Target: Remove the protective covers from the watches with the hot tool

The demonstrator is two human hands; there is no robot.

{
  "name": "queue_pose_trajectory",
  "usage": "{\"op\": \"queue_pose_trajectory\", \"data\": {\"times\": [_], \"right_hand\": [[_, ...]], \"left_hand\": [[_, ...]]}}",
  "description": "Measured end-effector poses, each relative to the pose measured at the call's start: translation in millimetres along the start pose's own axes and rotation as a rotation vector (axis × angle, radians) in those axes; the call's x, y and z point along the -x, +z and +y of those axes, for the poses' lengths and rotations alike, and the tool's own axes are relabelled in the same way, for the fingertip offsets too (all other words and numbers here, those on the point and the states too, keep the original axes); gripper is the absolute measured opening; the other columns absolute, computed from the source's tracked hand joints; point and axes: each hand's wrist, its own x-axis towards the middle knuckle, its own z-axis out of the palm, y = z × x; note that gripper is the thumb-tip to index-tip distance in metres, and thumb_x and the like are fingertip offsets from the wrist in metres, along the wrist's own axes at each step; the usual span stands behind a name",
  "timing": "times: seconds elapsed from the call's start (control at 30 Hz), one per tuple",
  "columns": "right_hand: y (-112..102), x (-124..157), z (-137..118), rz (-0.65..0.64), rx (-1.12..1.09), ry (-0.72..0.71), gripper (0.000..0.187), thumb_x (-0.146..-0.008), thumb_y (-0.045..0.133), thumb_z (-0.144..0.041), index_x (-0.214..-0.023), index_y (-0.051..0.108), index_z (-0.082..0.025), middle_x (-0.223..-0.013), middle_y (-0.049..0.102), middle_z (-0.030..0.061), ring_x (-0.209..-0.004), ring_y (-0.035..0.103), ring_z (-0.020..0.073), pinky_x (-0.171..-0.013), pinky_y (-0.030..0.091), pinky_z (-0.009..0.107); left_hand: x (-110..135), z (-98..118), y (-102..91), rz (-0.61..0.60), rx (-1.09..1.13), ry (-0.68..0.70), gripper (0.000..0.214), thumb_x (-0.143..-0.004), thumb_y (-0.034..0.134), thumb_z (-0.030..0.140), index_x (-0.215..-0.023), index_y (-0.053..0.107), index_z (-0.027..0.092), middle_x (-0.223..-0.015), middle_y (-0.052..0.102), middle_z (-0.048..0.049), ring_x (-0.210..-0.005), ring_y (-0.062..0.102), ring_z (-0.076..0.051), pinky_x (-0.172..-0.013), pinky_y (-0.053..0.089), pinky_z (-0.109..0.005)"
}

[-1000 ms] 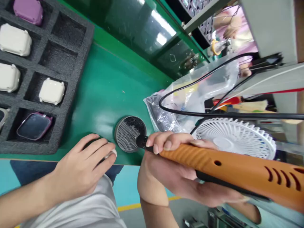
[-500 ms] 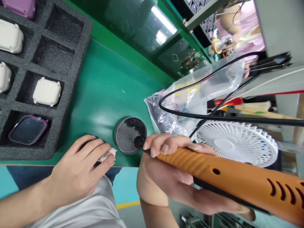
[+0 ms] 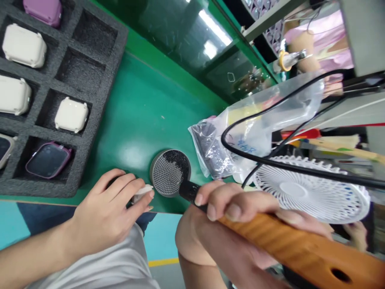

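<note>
Soldering iron [image 3: 300, 249] with an orange handle sits firmly in the right hand [image 3: 237, 212], whose fingers [image 3: 231, 204] wrap closed over the top of the handle. The iron's black front end reaches the lower right rim of a round mesh disc [image 3: 168, 173], and its very tip is hidden. The disc, its mesh partly blackened, lies on the green mat [image 3: 135, 120] close to the near edge. Just left of it, the left hand [image 3: 111, 204] curls nearly shut, pinching a small white piece [image 3: 142, 193] between thumb and fingertips, right beside the disc's rim.

Toward the mat's left end stands a black foam tray [image 3: 87, 138] holding white watch cases, such as the one nearest the mat's center [image 3: 71, 115], and a watch with a dark screen [image 3: 48, 160]. Beyond the disc lie a clear plastic bag [image 3: 237, 140] and a white fan [image 3: 309, 188], crossed by a black cable [image 3: 270, 160]. A co-worker in a pink top [image 3: 315, 44] sits farther off at the upper right.
</note>
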Motion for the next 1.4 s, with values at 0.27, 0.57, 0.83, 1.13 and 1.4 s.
{"op": "queue_pose_trajectory", "data": {"times": [0.27, 0.57, 0.83, 1.13, 1.4], "right_hand": [[12.5, 21.7, 8.9, -0.041, -0.138, -0.082, 0.028, -0.105, 0.043, -0.044, -0.120, 0.057, -0.026, -0.080, 0.058, -0.0042, -0.057, 0.059, 0.0134, -0.047, 0.053, 0.036], [6.4, 26.2, 17.0, -0.203, -0.230, -0.058, 0.030, -0.100, 0.051, -0.046, -0.123, 0.055, -0.027, -0.089, 0.065, -0.0035, -0.065, 0.065, 0.0145, -0.053, 0.058, 0.038], [-2.4, 8.7, 21.1, -0.493, -0.218, 0.022, 0.033, -0.097, 0.058, -0.045, -0.129, 0.060, -0.038, -0.086, 0.067, -0.0012, -0.070, 0.068, 0.0199, -0.060, 0.061, 0.041], [-19.5, -27.7, 6.3, -0.859, -0.140, 0.224, 0.038, -0.097, 0.061, -0.046, -0.135, 0.057, -0.047, -0.085, 0.070, -0.0028, -0.070, 0.071, 0.0210, -0.070, 0.064, 0.044], [12.9, 14.8, -0.5, -0.150, -0.210, 0.103, 0.031, -0.104, 0.044, -0.045, -0.120, 0.063, -0.027, -0.082, 0.065, -0.0003, -0.067, 0.065, 0.0193, -0.062, 0.059, 0.045]], "left_hand": [[-0.5, -1.1, 0.8, 0.029, 0.048, -0.017, 0.027, -0.096, 0.065, 0.018, -0.121, 0.075, 0.022, -0.118, 0.072, -0.0073, -0.110, 0.062, -0.026, -0.106, 0.046, -0.050], [0.3, -1.6, -0.4, 0.020, 0.051, -0.008, 0.030, -0.096, 0.060, 0.019, -0.123, 0.074, 0.021, -0.118, 0.071, -0.0090, -0.111, 0.061, -0.028, -0.106, 0.045, -0.052], [-0.3, -1.0, 0.8, 0.026, 0.058, -0.016, 0.028, -0.097, 0.059, 0.019, -0.121, 0.074, 0.020, -0.115, 0.071, -0.0088, -0.109, 0.060, -0.028, -0.106, 0.044, -0.052], [-0.5, -0.8, 1.9, 0.056, 0.049, -0.021, 0.023, -0.096, 0.062, 0.018, -0.116, 0.075, 0.019, -0.107, 0.072, -0.0083, -0.099, 0.060, -0.026, -0.103, 0.045, -0.051], [-0.3, 0.4, 1.4, 0.045, 0.036, -0.019, 0.024, -0.096, 0.066, 0.020, -0.118, 0.074, 0.022, -0.107, 0.072, -0.0072, -0.099, 0.061, -0.025, -0.103, 0.047, -0.050]]}}
